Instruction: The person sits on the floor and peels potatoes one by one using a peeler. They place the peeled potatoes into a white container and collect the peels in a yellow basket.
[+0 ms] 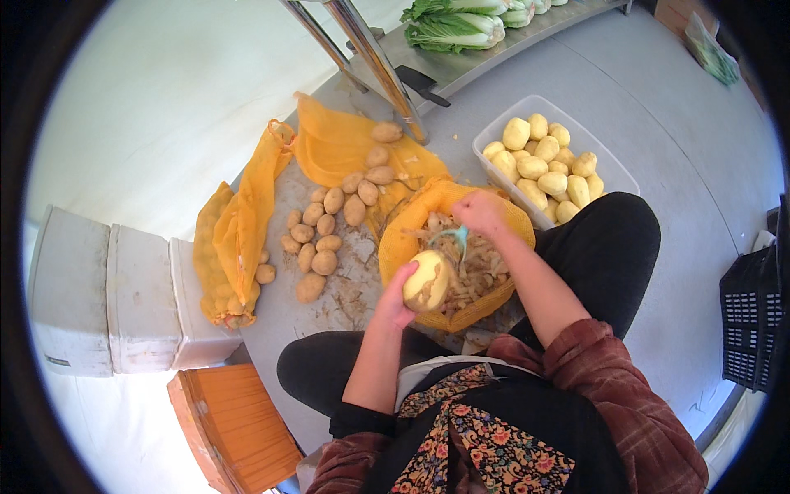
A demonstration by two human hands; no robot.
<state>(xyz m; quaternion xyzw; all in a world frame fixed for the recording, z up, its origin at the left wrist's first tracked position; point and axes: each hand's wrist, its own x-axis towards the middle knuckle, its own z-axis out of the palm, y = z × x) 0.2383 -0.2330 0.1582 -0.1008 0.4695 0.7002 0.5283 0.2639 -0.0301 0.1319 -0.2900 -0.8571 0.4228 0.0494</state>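
My left hand [396, 296] is closed round a partly peeled potato [428, 281], yellow where bare, with brown skin left on its lower side. In my right hand [480, 212] is a peeler [458, 238] with a light blue-green head, just above and right of the potato. The fingers of that hand wrap its handle, which is mostly hidden. Both hands are over an orange mesh sack [397, 262] with its mouth spread wide. Brown potato peelings [481, 272] fill the inside of this sack.
Several unpeeled potatoes [326, 224] lie on the floor to the left, near a mesh sack of potatoes [239, 263]. A clear plastic tub [613, 169] of peeled potatoes stands at the right. Cabbages [457, 31] rest on a metal shelf [527, 48] at the back.
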